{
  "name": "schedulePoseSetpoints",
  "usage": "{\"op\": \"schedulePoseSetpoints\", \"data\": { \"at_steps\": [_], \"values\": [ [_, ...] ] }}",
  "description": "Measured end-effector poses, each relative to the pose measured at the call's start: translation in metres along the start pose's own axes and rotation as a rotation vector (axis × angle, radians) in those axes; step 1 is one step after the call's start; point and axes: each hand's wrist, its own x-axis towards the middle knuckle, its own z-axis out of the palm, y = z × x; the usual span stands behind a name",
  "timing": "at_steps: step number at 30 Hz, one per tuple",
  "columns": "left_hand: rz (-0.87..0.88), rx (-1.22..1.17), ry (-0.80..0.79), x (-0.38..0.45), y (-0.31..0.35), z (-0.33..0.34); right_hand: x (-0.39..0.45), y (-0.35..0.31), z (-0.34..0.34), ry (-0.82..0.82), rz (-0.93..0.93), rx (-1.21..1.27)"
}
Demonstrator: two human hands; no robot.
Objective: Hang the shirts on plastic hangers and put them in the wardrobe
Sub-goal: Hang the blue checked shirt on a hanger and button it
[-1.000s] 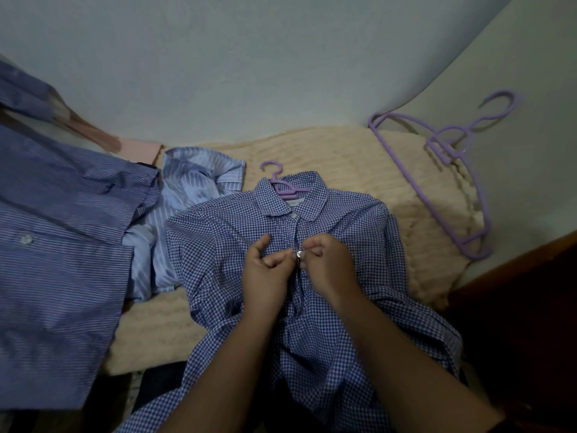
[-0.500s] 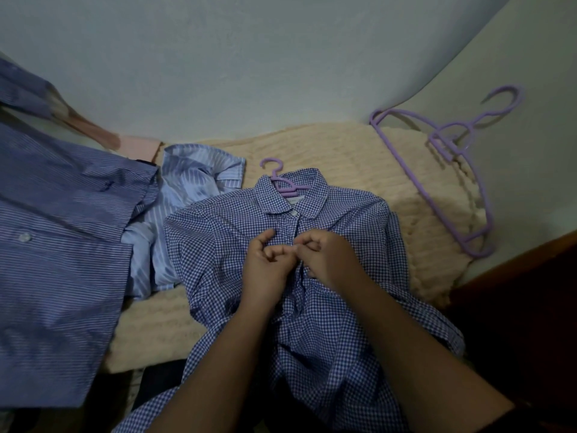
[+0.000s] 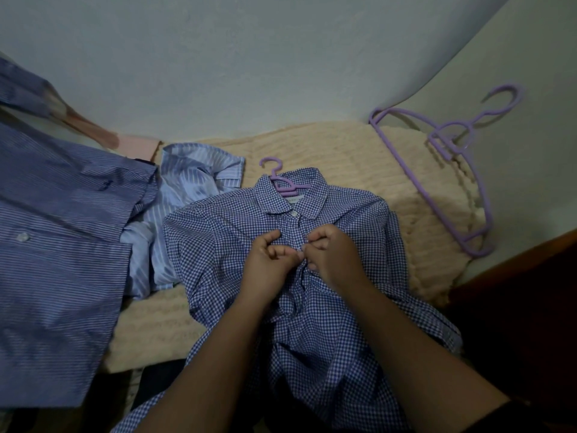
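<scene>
A blue checked shirt [image 3: 218, 232] lies front-up on a cream blanket [image 3: 359, 157], with a purple plastic hanger inside it; only the hanger's hook [image 3: 274, 173] sticks out of the collar. My left hand [image 3: 268, 260] and my right hand [image 3: 334, 254] meet at the shirt's front placket, a little below the collar button. Both pinch the fabric edges there with curled fingers. The button between my fingertips is hidden.
Spare purple hangers [image 3: 452, 151] lean against the wall at the right. A light blue striped shirt [image 3: 187, 189] lies crumpled left of the checked one. A dark blue striped shirt [image 3: 56, 245] covers the left side. A dark wooden edge [image 3: 515, 264] runs along the right.
The metal button seen between my fingertips a second ago is now covered by them. Both hands have stayed at the same spot on the placket.
</scene>
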Motion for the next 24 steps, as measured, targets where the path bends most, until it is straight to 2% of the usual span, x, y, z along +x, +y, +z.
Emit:
{"op": "schedulePoseSetpoints", "data": {
  "at_steps": [3,8,11,15,20,24],
  "values": [
    [0.001,0.043,-0.017,0.002,0.002,-0.001,-0.001,0.002,0.001,0.018,0.007,0.034],
    [0.121,0.23,0.031,-0.005,0.002,0.005,-0.003,0.0,0.0,0.039,0.047,0.108],
    [0.127,0.243,0.029,-0.005,0.001,0.005,-0.002,0.0,0.0,0.03,0.063,0.138],
    [-0.006,0.105,-0.034,0.0,0.004,-0.001,-0.001,0.001,-0.002,-0.012,0.07,0.165],
    [-0.266,-0.207,-0.086,0.01,0.014,-0.008,0.001,0.0,-0.003,-0.059,-0.036,0.08],
    [-0.258,-0.176,-0.051,0.011,0.018,-0.009,0.006,-0.007,-0.001,-0.067,-0.009,0.058]
  ]
}}
